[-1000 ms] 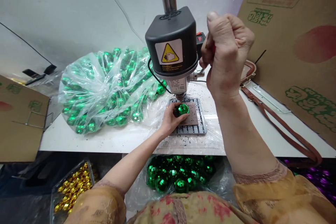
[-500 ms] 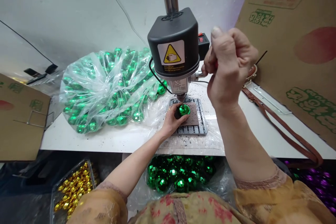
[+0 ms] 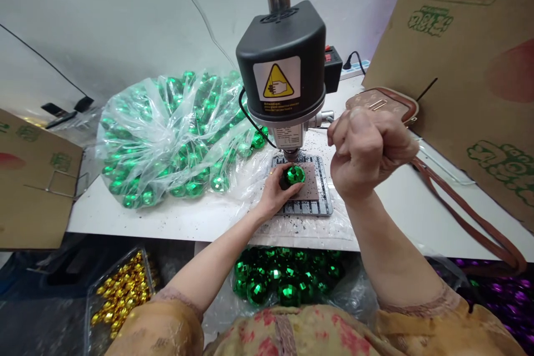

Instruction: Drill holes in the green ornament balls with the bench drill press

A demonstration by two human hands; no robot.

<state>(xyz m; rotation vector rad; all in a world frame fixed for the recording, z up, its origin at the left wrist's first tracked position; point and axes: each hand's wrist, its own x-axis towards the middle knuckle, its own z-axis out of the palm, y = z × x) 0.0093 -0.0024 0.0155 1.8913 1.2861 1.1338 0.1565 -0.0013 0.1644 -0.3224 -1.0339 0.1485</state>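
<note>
My left hand (image 3: 275, 189) is closed around a shiny green faceted ball (image 3: 297, 176), thumb and fingers at its sides. The ball rests on a small brown board over the slotted metal base (image 3: 324, 194) of a bench drill press (image 3: 281, 61). A dark spot shows in the top of the ball, right below the drill chuck (image 3: 291, 154); the bit itself is hard to make out. Beside the press, my right hand (image 3: 371, 150) makes a fist on the feed handle, which it mostly hides; only the metal hub (image 3: 321, 119) shows.
A clear plastic bag (image 3: 158, 128) of green balls lies left of the press. More green balls (image 3: 287, 278) sit below the table edge, with a bin of gold balls (image 3: 125, 289) at lower left. A handbag (image 3: 381, 101) and cardboard box (image 3: 471, 94) stand right. Dark shavings litter the base.
My right fist has come down and slightly toward me, uncovering the handbag behind it. My left hand still holds the green ball under the chuck. The view has shifted slightly.
</note>
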